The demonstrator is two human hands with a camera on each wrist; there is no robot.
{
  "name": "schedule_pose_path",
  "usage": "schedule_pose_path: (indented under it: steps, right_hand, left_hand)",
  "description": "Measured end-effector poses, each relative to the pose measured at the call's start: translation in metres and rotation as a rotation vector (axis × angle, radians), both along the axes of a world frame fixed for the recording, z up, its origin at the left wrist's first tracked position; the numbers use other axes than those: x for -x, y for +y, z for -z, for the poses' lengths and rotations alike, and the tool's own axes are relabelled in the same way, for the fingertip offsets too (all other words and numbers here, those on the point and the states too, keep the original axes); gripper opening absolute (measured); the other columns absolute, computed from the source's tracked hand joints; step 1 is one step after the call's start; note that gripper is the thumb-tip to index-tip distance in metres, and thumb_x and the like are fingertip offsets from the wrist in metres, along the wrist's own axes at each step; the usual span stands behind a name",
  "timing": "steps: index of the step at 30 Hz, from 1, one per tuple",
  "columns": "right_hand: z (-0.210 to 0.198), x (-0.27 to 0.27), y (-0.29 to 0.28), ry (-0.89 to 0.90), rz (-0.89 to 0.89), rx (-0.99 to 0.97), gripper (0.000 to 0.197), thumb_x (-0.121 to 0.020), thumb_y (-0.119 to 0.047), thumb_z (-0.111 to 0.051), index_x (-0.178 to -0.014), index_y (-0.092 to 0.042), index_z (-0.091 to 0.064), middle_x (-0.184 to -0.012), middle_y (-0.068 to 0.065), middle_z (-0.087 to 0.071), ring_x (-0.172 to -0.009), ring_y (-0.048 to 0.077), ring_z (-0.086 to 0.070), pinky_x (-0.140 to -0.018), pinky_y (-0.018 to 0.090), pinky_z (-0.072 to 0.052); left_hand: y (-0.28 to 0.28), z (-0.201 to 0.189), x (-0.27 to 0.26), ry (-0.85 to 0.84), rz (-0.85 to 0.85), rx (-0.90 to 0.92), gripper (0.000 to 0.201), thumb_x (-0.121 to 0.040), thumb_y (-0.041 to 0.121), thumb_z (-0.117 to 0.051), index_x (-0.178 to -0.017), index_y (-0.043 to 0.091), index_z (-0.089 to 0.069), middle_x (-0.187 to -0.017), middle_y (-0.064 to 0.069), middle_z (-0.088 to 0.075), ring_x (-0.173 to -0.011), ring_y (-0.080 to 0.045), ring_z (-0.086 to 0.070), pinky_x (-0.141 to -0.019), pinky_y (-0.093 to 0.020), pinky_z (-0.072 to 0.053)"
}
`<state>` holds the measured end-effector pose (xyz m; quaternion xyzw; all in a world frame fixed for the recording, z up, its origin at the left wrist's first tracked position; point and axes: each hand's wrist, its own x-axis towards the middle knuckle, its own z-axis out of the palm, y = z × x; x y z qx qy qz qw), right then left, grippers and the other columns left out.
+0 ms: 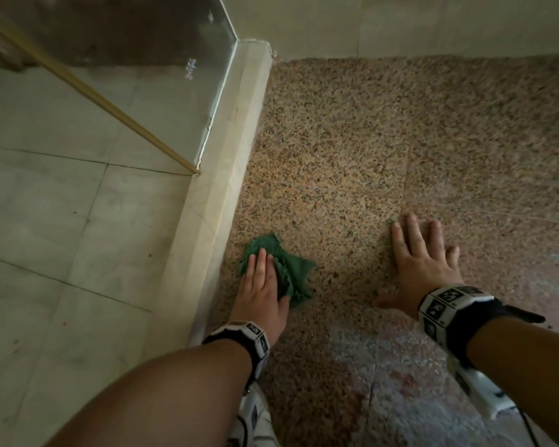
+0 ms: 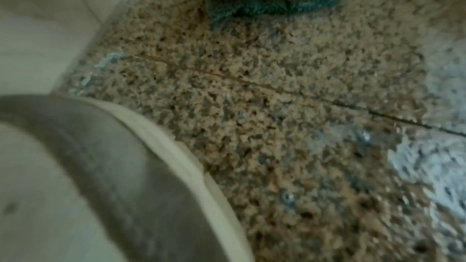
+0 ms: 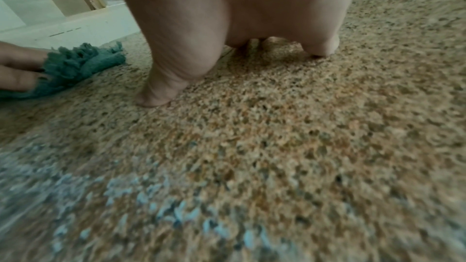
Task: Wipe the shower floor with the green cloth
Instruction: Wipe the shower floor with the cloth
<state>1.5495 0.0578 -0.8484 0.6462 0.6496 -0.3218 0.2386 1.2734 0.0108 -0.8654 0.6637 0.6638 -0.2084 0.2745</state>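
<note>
Pressing the green cloth (image 1: 279,269) flat against the speckled shower floor (image 1: 384,140) with the left hand (image 1: 261,285), fingers straight and close together on top of the bunched fabric, thumb tucked at its near edge. Lying directly under and just ahead of that hand, close beside the pale stone curb (image 1: 226,175) on the left, with the crumpled heap running roughly along the line of the forearm, toward the far wall. Resting the right hand (image 1: 420,266) on bare floor well apart to the right, fingers spread and palm down, holding nothing and apparently propping the body. Sitting nearer the cloth by far, the left hand, so probably sweeping next either forward along the curb or sideways toward the right hand, across dry-looking stone. Showing pale wet or soapy patches (image 1: 368,356) nearer the body, likely still needing passes. Counting one cloth, two hands, one curb, one glass panel (image 1: 142,75) standing on that curb, one brass-coloured rail (image 1: 88,91) slanting down to the curb's edge. Judging the job as only partly done.
</note>
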Motion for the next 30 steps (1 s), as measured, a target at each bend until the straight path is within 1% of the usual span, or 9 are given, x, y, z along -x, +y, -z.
schedule_pose_path:
  steps: [3,5,9,12,15,17,24,26,30]
  right_hand:
    - [-0.001,0.0,0.001,-0.002,0.001,0.007,0.144,-0.064,-0.075,-0.071,-0.147,-0.023,0.035,-0.152,0.001,0.043,-0.144,0.04,0.028,-0.118,0.062,-0.003]
    - [0.0,0.0,0.0,-0.006,0.004,0.014,0.146,-0.062,-0.077,-0.071,-0.146,-0.023,0.036,-0.152,0.001,0.043,-0.143,0.04,0.028,-0.118,0.062,-0.002]
    - [0.004,0.0,0.0,-0.007,0.008,-0.002,0.148,-0.059,-0.079,-0.071,-0.147,-0.023,0.035,-0.153,0.001,0.042,-0.144,0.04,0.027,-0.117,0.062,-0.003]
    - [0.002,0.0,0.0,-0.005,0.008,0.0,0.148,-0.06,-0.078,-0.071,-0.148,-0.023,0.034,-0.154,0.001,0.041,-0.144,0.04,0.027,-0.117,0.063,-0.003]
    - [0.002,0.001,0.0,-0.008,0.012,0.012,0.148,-0.06,-0.077,-0.072,-0.148,-0.022,0.033,-0.154,0.002,0.041,-0.143,0.04,0.029,-0.118,0.063,-0.003]
    - [0.002,0.001,0.001,-0.007,0.016,0.01,0.148,-0.06,-0.077,-0.072,-0.147,-0.022,0.034,-0.153,0.001,0.041,-0.143,0.04,0.029,-0.117,0.062,-0.002]
    - [0.003,0.001,0.001,-0.011,0.014,0.016,0.149,-0.06,-0.076,-0.074,-0.147,-0.022,0.034,-0.153,0.001,0.041,-0.143,0.04,0.029,-0.117,0.062,-0.002]
    - [0.004,0.0,0.0,-0.017,0.018,0.014,0.149,-0.06,-0.076,-0.073,-0.147,-0.022,0.034,-0.153,0.001,0.042,-0.143,0.04,0.029,-0.117,0.062,-0.002]
    - [0.006,0.0,0.001,-0.014,0.012,0.006,0.149,-0.059,-0.077,-0.073,-0.147,-0.023,0.034,-0.153,0.0,0.042,-0.143,0.04,0.029,-0.117,0.062,-0.002]
  left_hand:
    - [0.002,0.0,0.003,0.018,0.035,-0.008,0.078,-0.104,0.045,-0.029,-0.154,0.008,0.019,-0.15,0.001,0.041,-0.146,-0.022,0.031,-0.123,-0.038,0.006]
    - [0.014,-0.001,0.008,0.029,0.089,-0.006,0.079,-0.104,0.046,-0.03,-0.154,0.007,0.016,-0.157,-0.003,0.034,-0.147,-0.022,0.029,-0.123,-0.039,0.006]
    - [0.079,-0.006,0.012,0.036,0.145,-0.032,0.079,-0.104,0.045,-0.034,-0.155,0.006,0.012,-0.162,-0.008,0.026,-0.149,-0.024,0.023,-0.119,-0.036,0.011]
    - [0.109,-0.007,0.0,0.055,0.126,-0.015,0.08,-0.104,0.042,-0.036,-0.155,0.004,0.013,-0.161,-0.01,0.027,-0.149,-0.028,0.022,-0.121,-0.04,0.008]
    - [0.102,-0.002,-0.012,0.056,0.087,-0.052,0.079,-0.104,0.038,-0.035,-0.155,0.003,0.013,-0.161,-0.01,0.027,-0.149,-0.03,0.023,-0.123,-0.043,0.005]
    - [0.092,-0.001,-0.018,0.036,0.106,-0.069,0.078,-0.104,0.037,-0.034,-0.155,0.003,0.014,-0.161,-0.01,0.027,-0.148,-0.03,0.024,-0.123,-0.045,0.005]
    - [0.029,-0.006,-0.049,0.012,0.478,0.054,0.08,-0.104,0.039,-0.029,-0.15,0.007,0.027,-0.154,-0.005,0.041,-0.143,-0.027,0.037,-0.122,-0.046,0.009]
    - [0.025,-0.005,-0.053,0.009,0.525,0.074,0.08,-0.104,0.041,-0.028,-0.149,0.01,0.03,-0.152,-0.003,0.044,-0.142,-0.025,0.038,-0.122,-0.045,0.008]
    - [0.048,-0.006,-0.051,0.012,0.541,0.054,0.078,-0.104,0.045,-0.027,-0.153,0.013,0.024,-0.154,0.001,0.04,-0.144,-0.02,0.035,-0.123,-0.042,0.007]
